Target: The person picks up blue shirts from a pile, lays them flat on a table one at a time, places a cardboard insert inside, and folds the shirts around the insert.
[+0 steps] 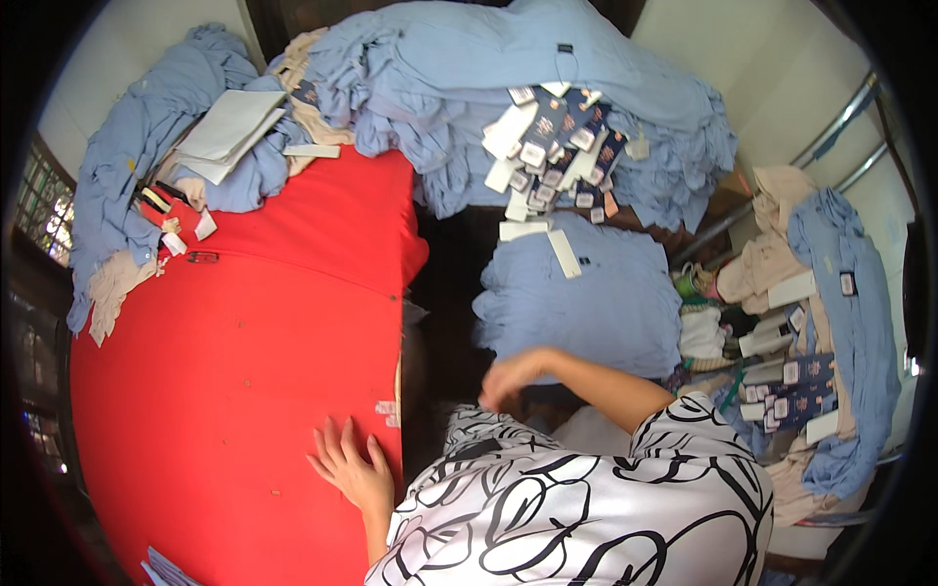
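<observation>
My left hand (352, 467) lies on the red cloth (244, 391) that covers the table, fingers spread and nothing under them but cloth. Just beyond its fingertips, two small pale stickers (388, 414) are at the table's right edge. My right hand (515, 376) is in the gap beside the table, bent inward in front of my patterned shirt (576, 508). Motion smears its fingers, so whether they hold anything is unclear. Close beyond it sits a stack of folded blue garments (586, 303), with a white paper strip (564, 254) on top.
A big heap of blue garments (459, 59) fills the back, with a bunch of dark and white hang tags (557, 146) hanging over it. White papers (230, 132) and small snips (153, 199) lie far left. More tagged garments (850, 322) hang over a metal rail (850, 112) at right.
</observation>
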The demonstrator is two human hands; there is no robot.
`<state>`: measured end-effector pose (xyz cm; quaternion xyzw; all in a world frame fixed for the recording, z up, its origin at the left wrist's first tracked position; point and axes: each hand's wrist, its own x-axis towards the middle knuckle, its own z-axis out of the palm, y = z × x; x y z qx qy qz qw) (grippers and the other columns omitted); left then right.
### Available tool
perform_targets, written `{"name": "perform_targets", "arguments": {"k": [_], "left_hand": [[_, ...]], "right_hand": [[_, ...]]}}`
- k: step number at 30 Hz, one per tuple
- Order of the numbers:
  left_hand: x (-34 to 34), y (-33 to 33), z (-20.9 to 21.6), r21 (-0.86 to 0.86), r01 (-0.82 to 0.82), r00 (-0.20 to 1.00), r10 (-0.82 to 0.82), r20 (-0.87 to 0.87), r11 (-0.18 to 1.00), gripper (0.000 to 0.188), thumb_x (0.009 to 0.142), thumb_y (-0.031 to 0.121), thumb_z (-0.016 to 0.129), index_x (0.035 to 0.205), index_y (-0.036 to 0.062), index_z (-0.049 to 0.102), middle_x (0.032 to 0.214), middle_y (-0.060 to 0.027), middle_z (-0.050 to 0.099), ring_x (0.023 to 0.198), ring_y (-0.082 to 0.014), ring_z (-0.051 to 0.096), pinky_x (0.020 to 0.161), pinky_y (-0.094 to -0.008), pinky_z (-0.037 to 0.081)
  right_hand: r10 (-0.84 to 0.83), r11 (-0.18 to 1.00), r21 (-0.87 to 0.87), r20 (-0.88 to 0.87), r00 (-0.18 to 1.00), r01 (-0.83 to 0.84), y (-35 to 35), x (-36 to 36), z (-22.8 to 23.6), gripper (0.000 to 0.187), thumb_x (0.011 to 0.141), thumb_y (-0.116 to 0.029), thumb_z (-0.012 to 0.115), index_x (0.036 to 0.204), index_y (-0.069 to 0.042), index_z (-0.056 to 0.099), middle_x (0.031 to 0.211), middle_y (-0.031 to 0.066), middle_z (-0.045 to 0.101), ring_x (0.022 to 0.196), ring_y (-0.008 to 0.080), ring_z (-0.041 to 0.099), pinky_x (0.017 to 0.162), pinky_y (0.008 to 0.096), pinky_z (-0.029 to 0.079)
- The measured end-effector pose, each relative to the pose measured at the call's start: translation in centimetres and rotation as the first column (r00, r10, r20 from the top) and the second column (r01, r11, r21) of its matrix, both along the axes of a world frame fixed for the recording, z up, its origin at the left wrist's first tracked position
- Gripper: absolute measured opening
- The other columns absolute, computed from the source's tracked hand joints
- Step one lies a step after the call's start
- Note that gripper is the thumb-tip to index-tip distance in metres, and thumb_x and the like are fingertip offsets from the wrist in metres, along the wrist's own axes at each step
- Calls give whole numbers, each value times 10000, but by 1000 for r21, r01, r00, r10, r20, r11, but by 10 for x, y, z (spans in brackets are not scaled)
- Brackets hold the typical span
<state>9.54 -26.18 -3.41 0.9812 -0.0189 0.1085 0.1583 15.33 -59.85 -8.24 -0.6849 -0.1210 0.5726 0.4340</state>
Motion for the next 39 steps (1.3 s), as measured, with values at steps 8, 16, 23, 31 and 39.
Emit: {"name": "perform_targets", "arguments": {"k": [8, 16, 23, 31, 39], "left_hand": [[1, 5, -2, -17, -54, 998, 54, -14, 998, 402, 835, 222, 638, 1221, 116, 607, 1415, -100, 475, 1376, -324, 340, 1160, -555, 120], [6, 7, -4, -177, -131, 991, 127, -34, 975, 328, 818, 178, 640, 1140, 114, 650, 1356, -74, 537, 1341, -311, 391, 1159, -542, 124], [18, 8, 11, -412, -258, 965, 213, -153, 874, 236, 871, 167, 616, 1091, 102, 669, 1273, -59, 600, 1315, -302, 430, 1162, -530, 113], [57, 2, 68, -656, -225, 967, 83, -240, 721, 227, 904, 167, 620, 1106, 74, 665, 1196, -95, 643, 1243, -288, 514, 1098, -462, 319], [141, -46, 155, -452, 250, 926, -75, 370, 856, 763, 812, 195, 755, 1444, 33, 360, 1468, -166, 406, 1351, -355, 392, 1085, -464, 357]], "right_hand": [[-389, 344, 654, 752, -532, 673, -130, 215, 201, 190, 925, -142, 563, 1017, -46, 699, 909, 112, 718, 834, 214, 676, 753, 320, 502], [-19, 473, 476, 847, -531, 741, -160, 305, 238, 169, 858, -184, 673, 972, -65, 709, 929, 125, 664, 830, 263, 637, 750, 363, 506], [348, 407, 219, 860, -373, 887, -166, 364, 238, 145, 850, -213, 660, 923, -93, 696, 974, 164, 646, 960, 365, 605, 809, 455, 491], [214, 295, 307, 902, -375, 905, -191, 380, 266, 252, 962, -338, 509, 1007, -127, 638, 1074, 103, 670, 1026, 326, 609, 822, 496, 464], [-264, 935, 340, 857, -443, 102, 27, 256, 346, 189, 977, -141, 499, 939, 9, 607, 858, 144, 613, 800, 298, 600, 729, 362, 474]]}}
